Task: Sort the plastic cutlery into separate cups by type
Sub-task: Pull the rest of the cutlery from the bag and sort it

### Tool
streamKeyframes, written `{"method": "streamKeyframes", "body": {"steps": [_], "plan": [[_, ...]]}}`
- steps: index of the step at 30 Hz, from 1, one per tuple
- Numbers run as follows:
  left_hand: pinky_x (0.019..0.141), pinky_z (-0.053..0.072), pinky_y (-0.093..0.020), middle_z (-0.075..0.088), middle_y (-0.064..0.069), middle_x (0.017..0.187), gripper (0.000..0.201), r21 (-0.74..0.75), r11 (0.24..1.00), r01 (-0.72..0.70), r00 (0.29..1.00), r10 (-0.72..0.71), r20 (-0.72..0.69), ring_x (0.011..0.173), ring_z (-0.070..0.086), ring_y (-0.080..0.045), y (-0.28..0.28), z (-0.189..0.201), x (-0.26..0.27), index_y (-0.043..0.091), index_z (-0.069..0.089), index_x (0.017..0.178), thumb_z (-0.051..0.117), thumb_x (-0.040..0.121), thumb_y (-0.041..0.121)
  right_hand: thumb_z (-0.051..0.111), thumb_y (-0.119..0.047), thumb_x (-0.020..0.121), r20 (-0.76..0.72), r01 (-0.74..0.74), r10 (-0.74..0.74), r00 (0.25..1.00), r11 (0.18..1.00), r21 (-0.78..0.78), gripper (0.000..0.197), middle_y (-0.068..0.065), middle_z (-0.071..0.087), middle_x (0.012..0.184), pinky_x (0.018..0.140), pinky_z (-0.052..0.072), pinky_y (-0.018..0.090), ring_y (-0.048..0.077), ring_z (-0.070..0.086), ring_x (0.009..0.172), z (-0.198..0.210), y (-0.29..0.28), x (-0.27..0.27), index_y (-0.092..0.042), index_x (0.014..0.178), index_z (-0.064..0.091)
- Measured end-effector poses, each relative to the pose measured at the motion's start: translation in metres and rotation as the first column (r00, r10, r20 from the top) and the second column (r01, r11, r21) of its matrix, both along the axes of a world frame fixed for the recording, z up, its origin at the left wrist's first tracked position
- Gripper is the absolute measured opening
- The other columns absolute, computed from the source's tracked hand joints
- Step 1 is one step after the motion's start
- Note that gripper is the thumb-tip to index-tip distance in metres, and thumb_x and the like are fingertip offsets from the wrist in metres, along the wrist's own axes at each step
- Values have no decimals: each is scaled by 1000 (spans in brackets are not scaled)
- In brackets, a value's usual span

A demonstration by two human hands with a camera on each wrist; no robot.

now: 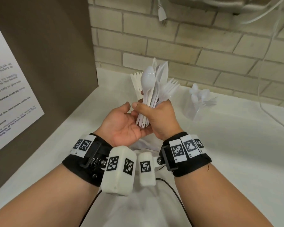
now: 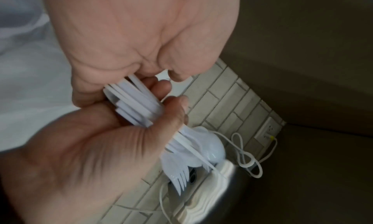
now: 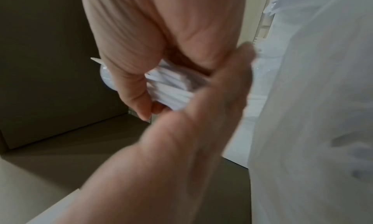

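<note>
Both hands meet at one mixed bundle (image 1: 152, 95): the right hand (image 1: 156, 118) clenches its handles, the left hand (image 1: 123, 123) lies relaxed under them. Beyond, on the desk (image 1: 228, 145), two clear cups (image 1: 197, 108) already carry some pieces, so most sorting seems left.

From our head we look down and forward over both wrists toward the brick wall (image 1: 203, 46), while our wrist cameras sit very close along each palm, all three sharing the cutlery bundle (image 1: 152, 95)
</note>
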State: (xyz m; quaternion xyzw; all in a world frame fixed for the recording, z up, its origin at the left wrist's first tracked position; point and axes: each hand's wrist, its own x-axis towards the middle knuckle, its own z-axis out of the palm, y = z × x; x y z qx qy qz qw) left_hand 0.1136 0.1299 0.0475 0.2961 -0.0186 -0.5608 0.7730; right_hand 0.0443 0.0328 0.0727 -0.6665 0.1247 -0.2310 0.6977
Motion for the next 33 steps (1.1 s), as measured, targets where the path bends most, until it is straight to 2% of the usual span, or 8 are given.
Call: {"method": "streamKeyframes", "body": {"steps": [4, 10, 15, 19, 21, 24, 29, 33], "plan": [[99, 37, -46, 53, 3, 95, 71, 112, 993, 36, 933, -73, 352, 100, 52, -21, 8, 7, -1, 16, 56, 124, 36, 85, 72, 65, -4, 86, 19, 24, -24, 1000, 999, -23, 8, 2, 58, 52, 48, 45, 24, 19, 54, 46, -2, -3, -4, -5, 79, 63], [49, 43, -30, 69, -9, 95, 40, 170, 967, -191, 493, -55, 868, 75, 61, -19, 2, 20, -11, 8, 65, 109, 77, 78, 30, 51, -4, 88, -176, -80, 6, 984, 906, -416, 19, -3, 52, 52, 41, 39, 17, 3, 48, 38, -17, 10, -1, -15, 74, 56], [42, 40, -26, 70, -14, 86, 27, 125, 957, -262, 534, 36, 844, 67, 60, -24, 1, 17, -15, 10, 73, 99, 75, 79, 27, 59, 11, 77, -216, -138, 68, 974, 933, -331, 22, 2, 63, 62, 47, 48, 22, 9, 60, 47, -19, 8, -8, -9, 87, 64], [86, 54, -52, 74, -10, 104, 30, 77, 970, -231, 556, 66, 829, 99, 68, -31, 2, 17, -17, 17, 76, 97, 75, 76, 38, 64, 9, 71, -273, -232, 148, 950, 922, -309, 32, 8, 65, 62, 64, 59, 43, 21, 65, 56, -18, 3, -16, -1, 101, 63], [69, 55, -56, 72, -11, 107, 36, 82, 976, -200, 535, 39, 844, 97, 65, -45, 3, 17, -19, 21, 75, 101, 73, 77, 47, 61, 3, 73, -267, -240, 153, 952, 913, -330, 36, 6, 61, 54, 69, 58, 43, 26, 62, 54, -18, 4, -17, -4, 108, 61], [41, 50, -29, 73, -1, 107, 40, 115, 980, -163, 478, -24, 878, 76, 68, -40, 5, 16, -17, 17, 69, 115, 62, 85, 43, 62, 5, 75, -262, -264, 193, 946, 926, -270, 24, 7, 63, 56, 72, 57, 40, 27, 63, 58, -18, 7, -18, -4, 96, 65], [99, 47, -35, 69, -6, 119, 28, -41, 984, -171, 665, 146, 732, 117, 61, -20, 22, 8, -1, 22, 77, 86, 52, 92, 34, 86, -34, 64, -426, -311, 146, 893, 884, -349, 40, -2, 74, 88, 79, 56, 24, 9, 70, 82, -6, -15, -26, -17, 96, 69], [88, 54, -44, 71, -9, 94, 24, -94, 993, -70, 756, 114, 644, 85, 70, -26, 34, -6, 6, 16, 70, 82, 72, 78, 39, 77, -36, 76, -245, -64, -21, 969, 941, -333, 27, 5, 70, 79, 68, 55, 32, 15, 67, 70, 18, -30, -27, -13, 85, 67]]}}
